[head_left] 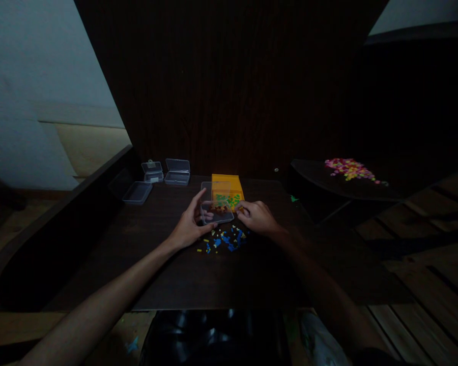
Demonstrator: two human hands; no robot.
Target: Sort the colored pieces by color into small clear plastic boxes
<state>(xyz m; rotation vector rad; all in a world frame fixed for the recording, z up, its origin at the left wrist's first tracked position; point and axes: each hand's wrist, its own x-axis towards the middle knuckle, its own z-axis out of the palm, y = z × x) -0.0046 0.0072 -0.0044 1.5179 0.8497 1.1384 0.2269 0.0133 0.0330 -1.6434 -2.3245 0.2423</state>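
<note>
My left hand [191,222] grips a clear plastic box [225,218] by its left side, thumb along the near edge and fingers behind it. The box's transparent lid stands raised at the back, and a few brown and orange bits show in or through it. Right behind lies a yellow-orange tray [225,179] with small green pieces [234,199] in it. My right hand [257,217] is closed at the tray's near right corner, fingertips pinched together; what they hold is too dark to make out. Blue and pale yellow pieces [229,241] lie scattered on the table just in front of the box.
Open clear boxes stand at the back left: a small one [152,175], another [177,176] and a flatter one [137,193]. A heap of pink, red and yellow pieces [351,169] lies on a dark side surface at right. A dark raised panel [68,223] borders the table's left.
</note>
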